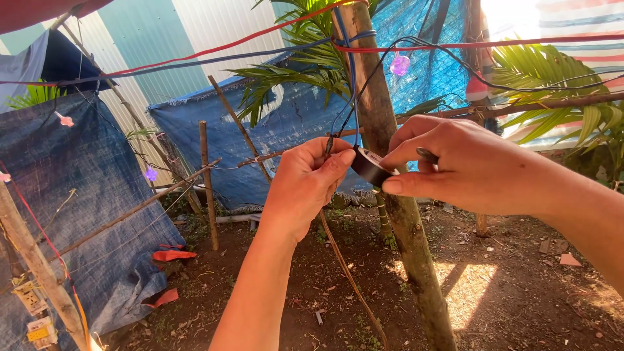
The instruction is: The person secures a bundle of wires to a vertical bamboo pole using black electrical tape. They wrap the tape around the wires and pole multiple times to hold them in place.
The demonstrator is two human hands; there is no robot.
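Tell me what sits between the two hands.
In the head view, a black tape roll sits between the left hand and right hand, pinched by both.

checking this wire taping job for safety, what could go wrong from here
1. The left hand pinches the thin black wires at the joint with bare fingers; if they are live, a shock is possible.
2. The black tape roll in the right hand sits tight against the wooden pole, so a wrap may snag or go on loose.
3. The wires hang taut from above; a tug might pull the joint apart.
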